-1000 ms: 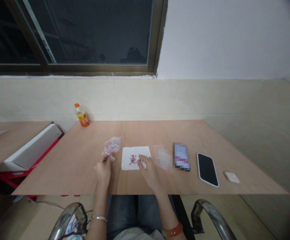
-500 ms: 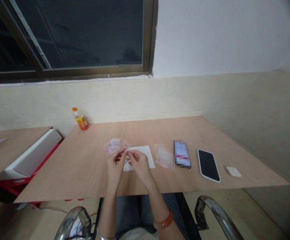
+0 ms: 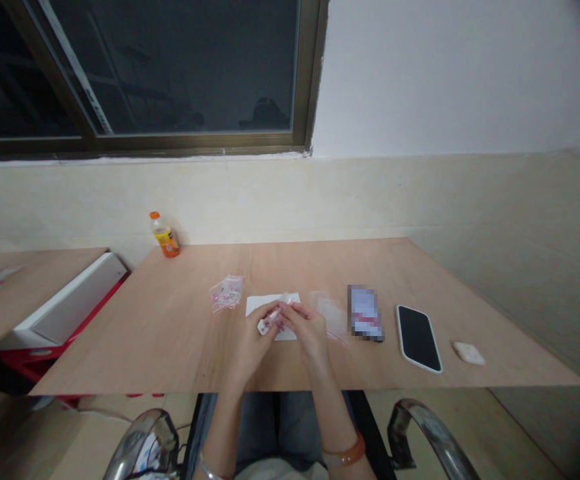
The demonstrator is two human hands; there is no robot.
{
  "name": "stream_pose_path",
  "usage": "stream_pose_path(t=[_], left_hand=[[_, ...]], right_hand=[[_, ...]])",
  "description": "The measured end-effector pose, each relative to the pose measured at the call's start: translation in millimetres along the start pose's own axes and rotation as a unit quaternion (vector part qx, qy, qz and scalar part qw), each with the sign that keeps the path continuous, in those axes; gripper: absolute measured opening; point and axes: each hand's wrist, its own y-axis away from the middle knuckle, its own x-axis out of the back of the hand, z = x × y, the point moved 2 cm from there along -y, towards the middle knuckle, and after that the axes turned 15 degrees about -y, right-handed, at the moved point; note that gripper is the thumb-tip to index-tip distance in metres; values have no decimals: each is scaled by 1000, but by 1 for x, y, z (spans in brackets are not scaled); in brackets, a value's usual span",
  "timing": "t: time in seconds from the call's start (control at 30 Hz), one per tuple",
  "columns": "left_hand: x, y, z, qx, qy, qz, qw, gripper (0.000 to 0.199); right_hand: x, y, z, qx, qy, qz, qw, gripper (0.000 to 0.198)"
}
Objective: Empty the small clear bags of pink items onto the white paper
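Holds a clear bag (image 3: 271, 319) in the narrow grip of left hand (image 3: 250, 338) and right hand (image 3: 312, 331), over white paper (image 3: 259, 302), presumably to steady it and catch spills.

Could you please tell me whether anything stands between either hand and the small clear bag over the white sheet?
Nothing visible does: the left hand and right hand meet at the small clear bag, both apparently holding it. The filled bags lie to the left and the flat bags to the right, neither in between.
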Motion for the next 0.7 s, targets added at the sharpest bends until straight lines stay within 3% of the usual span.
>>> stream_pose_path(t=[0.17,0.33,0.43,0.6,0.7], left_hand=[[-10,2,-2,13,-31,18,999,41],[-20,2,-3,-5,-20,36,999,39],[-17,1,-1,1,-13,44,999,37],[-5,1,3,15,0,82,997,24],[-5,1,2,42,95,52,993,22]], right_hand=[[-3,3,-2,13,53,-42,998,29],[-6,6,-7,16,93,-95,991,19],[-6,7,-11,32,126,-130,983,24],[-1,3,-9,36,152,-125,980,29],[2,1,-7,21,135,-108,985,29]])
